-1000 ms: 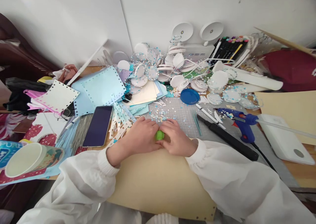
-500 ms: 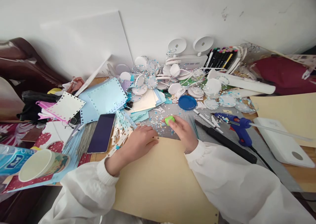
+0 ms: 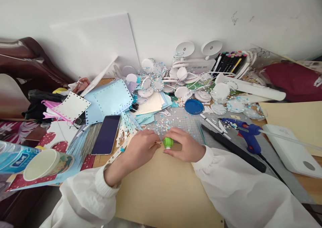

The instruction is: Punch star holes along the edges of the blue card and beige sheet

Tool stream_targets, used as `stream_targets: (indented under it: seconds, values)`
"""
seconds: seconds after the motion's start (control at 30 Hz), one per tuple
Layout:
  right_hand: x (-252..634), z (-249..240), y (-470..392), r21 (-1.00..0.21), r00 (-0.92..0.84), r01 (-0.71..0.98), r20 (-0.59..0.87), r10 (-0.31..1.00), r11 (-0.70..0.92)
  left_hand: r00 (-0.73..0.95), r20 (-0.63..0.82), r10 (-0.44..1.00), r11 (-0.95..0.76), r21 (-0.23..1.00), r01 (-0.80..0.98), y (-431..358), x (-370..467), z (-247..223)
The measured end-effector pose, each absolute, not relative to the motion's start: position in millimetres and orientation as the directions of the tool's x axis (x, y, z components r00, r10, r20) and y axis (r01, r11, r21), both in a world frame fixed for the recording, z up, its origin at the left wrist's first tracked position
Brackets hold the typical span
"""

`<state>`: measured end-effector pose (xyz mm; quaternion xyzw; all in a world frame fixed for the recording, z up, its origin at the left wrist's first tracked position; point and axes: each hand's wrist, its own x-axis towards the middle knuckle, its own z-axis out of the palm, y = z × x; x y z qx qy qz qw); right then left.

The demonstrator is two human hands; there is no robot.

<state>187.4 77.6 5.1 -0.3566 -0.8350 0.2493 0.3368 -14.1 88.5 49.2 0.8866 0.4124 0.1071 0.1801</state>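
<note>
A small bright green craft punch [image 3: 168, 142] with a white base sits at the far edge of a large beige sheet of card [image 3: 166, 191]. My right hand [image 3: 186, 146] is closed around the punch, with fingers above and thumb below. Just left of it, my left hand [image 3: 142, 147] pinches the card's far edge, fingers curled together. A small punched hole shows at the card's near right corner. Tiny pale blue and white paper bits [image 3: 167, 124] are scattered beyond my hands on the grey cutting mat [image 3: 187, 122].
To the left are a phone [image 3: 106, 134], a paper cup [image 3: 41, 166] and blue hole-edged sheets [image 3: 113, 97]. On the right lie a black-handled tool [image 3: 233, 149], a blue glue gun [image 3: 248, 130] and a white box-like device [image 3: 291, 147]. A blue lid [image 3: 193, 106] lies before piled white discs.
My right hand has brought the green punch nearer and down to the card's edge, turning it so its white base shows. My left hand stays at the card's edge. The view has shifted slightly.
</note>
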Motion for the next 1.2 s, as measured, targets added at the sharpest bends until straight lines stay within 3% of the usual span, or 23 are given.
stream_targets:
  seconds: [0.4, 0.77, 1.0, 1.2]
  values:
    - [186, 3, 76, -0.606, -0.519, 0.476, 0.392, 0.76, 0.637, 0.643, 0.063, 0.763, -0.619, 0.359, 0.699, 87, -14, 46]
    - [187, -1, 76, -0.725, -0.563, 0.411, 0.274, 0.78, 0.552, 0.632, 0.045, 0.774, -0.59, 0.414, 0.693, 89, -11, 46]
    - [181, -4, 74, -0.685, -0.48, 0.508, 0.278, 0.832, 0.522, 0.643, 0.021, 0.766, -0.613, 0.328, 0.719, 88, -12, 51]
    - [179, -4, 72, -0.666, -0.477, 0.528, 0.281, 0.833, 0.527, 0.701, -0.013, 0.713, -0.688, 0.181, 0.703, 82, -1, 63]
